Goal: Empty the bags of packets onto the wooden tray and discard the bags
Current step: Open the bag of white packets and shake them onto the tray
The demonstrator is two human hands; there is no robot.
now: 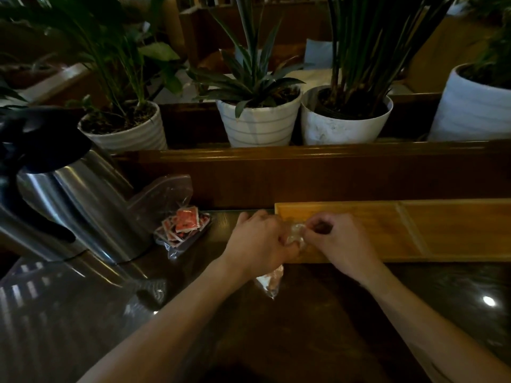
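A clear plastic bag of packets (270, 280) hangs between my hands at the left end of the wooden tray (448, 230). My left hand (260, 241) grips its upper part, and my right hand (337, 239) pinches the bunched top (295, 234) from the other side. The bag's lower end dangles below my left hand over the dark counter. A second clear bag holding red and white packets (182, 225) lies on the counter to the left, beside the kettle. The tray's two visible compartments hold nothing.
A steel kettle with a black lid (72, 189) stands at the left. Behind the tray runs a dark wooden ledge (304, 156) with several white plant pots (257, 123) on it. The glossy dark counter (304, 327) spreads in front.
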